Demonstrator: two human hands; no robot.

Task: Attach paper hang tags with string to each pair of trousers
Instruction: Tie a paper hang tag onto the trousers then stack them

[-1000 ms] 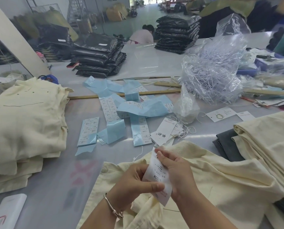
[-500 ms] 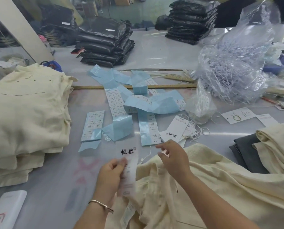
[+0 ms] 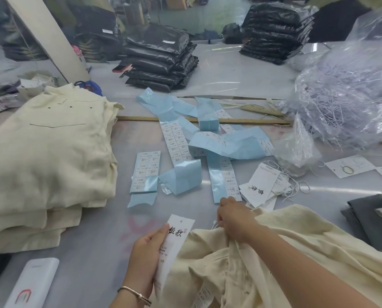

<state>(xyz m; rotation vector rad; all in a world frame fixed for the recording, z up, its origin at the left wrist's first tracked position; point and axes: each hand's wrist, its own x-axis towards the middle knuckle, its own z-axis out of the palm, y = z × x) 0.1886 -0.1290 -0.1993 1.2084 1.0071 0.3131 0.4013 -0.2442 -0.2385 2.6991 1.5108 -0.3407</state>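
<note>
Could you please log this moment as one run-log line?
left hand: holds hang tag | right hand: grips cream trousers | tag not visibly attached

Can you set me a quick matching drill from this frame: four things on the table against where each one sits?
Things:
1. hang tag
2. stack of cream trousers
3. white power bank
4. bag of white strings

Places:
A. far right of the table
B. near left corner of the table
C. held in the left hand
D. left side of the table, folded

Pairs: 1-C, 2-D, 3-B, 4-A. The right hand grips the cream trousers being tagged.
</note>
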